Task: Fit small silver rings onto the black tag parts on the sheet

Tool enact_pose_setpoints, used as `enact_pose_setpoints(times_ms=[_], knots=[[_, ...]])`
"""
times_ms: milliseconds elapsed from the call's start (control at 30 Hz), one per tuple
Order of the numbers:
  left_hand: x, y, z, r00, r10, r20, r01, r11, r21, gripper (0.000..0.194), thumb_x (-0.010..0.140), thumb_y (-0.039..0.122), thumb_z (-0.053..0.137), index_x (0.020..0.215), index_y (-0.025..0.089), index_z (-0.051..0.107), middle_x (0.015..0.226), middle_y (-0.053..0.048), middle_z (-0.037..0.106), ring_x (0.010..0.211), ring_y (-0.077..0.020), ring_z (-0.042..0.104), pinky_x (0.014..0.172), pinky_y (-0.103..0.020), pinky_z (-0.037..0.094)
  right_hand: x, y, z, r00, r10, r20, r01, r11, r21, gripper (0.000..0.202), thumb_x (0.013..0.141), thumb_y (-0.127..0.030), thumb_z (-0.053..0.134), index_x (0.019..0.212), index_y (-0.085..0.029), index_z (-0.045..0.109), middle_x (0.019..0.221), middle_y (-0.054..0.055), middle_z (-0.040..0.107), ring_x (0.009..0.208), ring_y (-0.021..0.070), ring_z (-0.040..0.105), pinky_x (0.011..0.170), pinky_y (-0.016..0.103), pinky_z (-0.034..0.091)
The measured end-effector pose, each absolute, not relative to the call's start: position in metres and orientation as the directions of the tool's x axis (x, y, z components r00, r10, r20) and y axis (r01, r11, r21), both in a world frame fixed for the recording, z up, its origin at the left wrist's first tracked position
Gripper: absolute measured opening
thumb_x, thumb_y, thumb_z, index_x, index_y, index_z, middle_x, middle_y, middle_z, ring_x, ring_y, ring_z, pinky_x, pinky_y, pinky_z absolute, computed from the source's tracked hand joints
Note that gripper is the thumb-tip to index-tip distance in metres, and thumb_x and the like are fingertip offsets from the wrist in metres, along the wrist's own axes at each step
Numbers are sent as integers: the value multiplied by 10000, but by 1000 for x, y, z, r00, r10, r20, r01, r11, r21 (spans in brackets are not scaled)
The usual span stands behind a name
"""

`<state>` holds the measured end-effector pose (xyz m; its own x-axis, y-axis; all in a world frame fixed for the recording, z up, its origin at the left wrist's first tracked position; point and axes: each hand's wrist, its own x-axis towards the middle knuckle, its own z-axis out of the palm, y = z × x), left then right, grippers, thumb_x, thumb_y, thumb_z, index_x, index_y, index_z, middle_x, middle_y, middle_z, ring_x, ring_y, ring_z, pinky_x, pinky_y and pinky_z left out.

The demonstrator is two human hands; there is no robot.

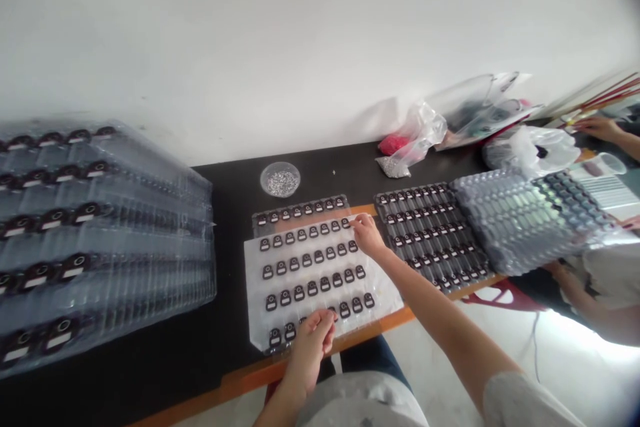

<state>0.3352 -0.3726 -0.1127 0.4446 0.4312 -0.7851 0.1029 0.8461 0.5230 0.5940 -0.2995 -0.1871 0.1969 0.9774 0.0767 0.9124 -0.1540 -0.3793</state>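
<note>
A white sheet (295, 253) lies over a clear plastic tray, with rows of small black parts (319, 257) showing on it, each with a ring and a pale label-like patch. My right hand (369, 235) is at the sheet's upper right corner, its fingertips pinched beside the last black part (345, 223) of that row. Whatever the pinch holds is too small to see. Over the front row is my left hand (314, 339), thumb and fingers pressed together; any item between them cannot be made out. This hand hides some front-row parts.
Left stands a tall stack of filled clear trays (165, 233). Behind the sheet is a round dish (280, 180) of small silvery pieces. Rightward are another filled tray (430, 233), stacked clear trays (525, 213) and plastic bags (423, 130). A co-worker's hand (597, 127) shows far right.
</note>
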Motion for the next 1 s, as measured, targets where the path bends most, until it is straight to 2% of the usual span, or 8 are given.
enact_pose_setpoints(times_ms=[233, 333, 467, 533, 633, 800, 900, 1000], knots=[[344, -369, -109, 423, 427, -799, 93, 857, 507, 322, 692, 464, 627, 730, 149, 573, 569, 44, 429, 486, -63, 320, 466, -208, 184, 590, -298, -182, 192, 979, 69, 891, -144, -430, 306, 772, -39, 473, 970, -176, 662, 963, 103, 521, 908, 224, 444, 844, 375, 429], [346, -366, -108, 426, 447, -787, 20, 865, 502, 259, 688, 389, 639, 754, 142, 602, 579, 36, 475, 497, -61, 368, 474, -198, 232, 584, -301, -169, 216, 972, 93, 876, -151, -458, 312, 778, -38, 461, 996, -165, 644, 968, 110, 520, 927, 230, 458, 855, 391, 434], [349, -359, -108, 425, 485, -764, -125, 868, 481, 200, 641, 242, 638, 812, 139, 632, 683, -13, 602, 592, -92, 508, 555, -209, 362, 554, -325, -132, 288, 940, 185, 746, -99, -659, 271, 827, -93, 445, 1015, -189, 614, 951, 90, 525, 924, 214, 498, 859, 383, 449], [351, -354, -107, 430, 502, -751, -165, 861, 481, 211, 627, 218, 639, 823, 138, 637, 731, -39, 641, 642, -122, 564, 605, -238, 413, 531, -344, -112, 248, 957, 153, 641, -44, -766, 255, 850, -117, 439, 1025, -208, 600, 961, 76, 528, 927, 194, 520, 844, 352, 466], [355, -343, -100, 436, 562, -703, -252, 826, 504, 208, 636, 200, 649, 835, 141, 642, 816, -64, 670, 770, -164, 611, 713, -285, 459, 500, -369, -89, 178, 978, 106, 550, -9, -835, 226, 846, -129, 467, 1001, -217, 606, 971, 66, 520, 927, 182, 528, 840, 337, 471], [359, -329, -86, 423, 656, -625, -369, 754, 543, 287, 666, 167, 652, 952, 180, 628, 1049, -69, 653, 919, -163, 606, 776, -265, 463, 475, -382, -71, 251, 962, 106, 574, -60, -817, 198, 833, -137, 502, 967, -207, 629, 941, 68, 502, 915, 194, 491, 839, 362, 452], [358, -326, -81, 436, 648, -625, -366, 762, 534, 401, 682, 149, 639, 1072, 219, 583, 1197, -69, 595, 1004, -167, 588, 785, -241, 456, 469, -380, -68, 206, 971, 125, 645, -38, -763, 176, 796, -130, 555, 920, -202, 657, 940, 72, 512, 931, 212, 461, 852, 384, 427], [354, -329, -79, 472, 622, -625, -367, 783, 503, 467, 686, 127, 609, 1138, 228, 544, 1213, -78, 588, 1061, -178, 566, 809, -244, 451, 464, -378, -67, 187, 976, 113, 679, -45, -732, 171, 767, -114, 592, 893, -197, 673, 934, 74, 535, 924, 218, 453, 840, 385, 419]])
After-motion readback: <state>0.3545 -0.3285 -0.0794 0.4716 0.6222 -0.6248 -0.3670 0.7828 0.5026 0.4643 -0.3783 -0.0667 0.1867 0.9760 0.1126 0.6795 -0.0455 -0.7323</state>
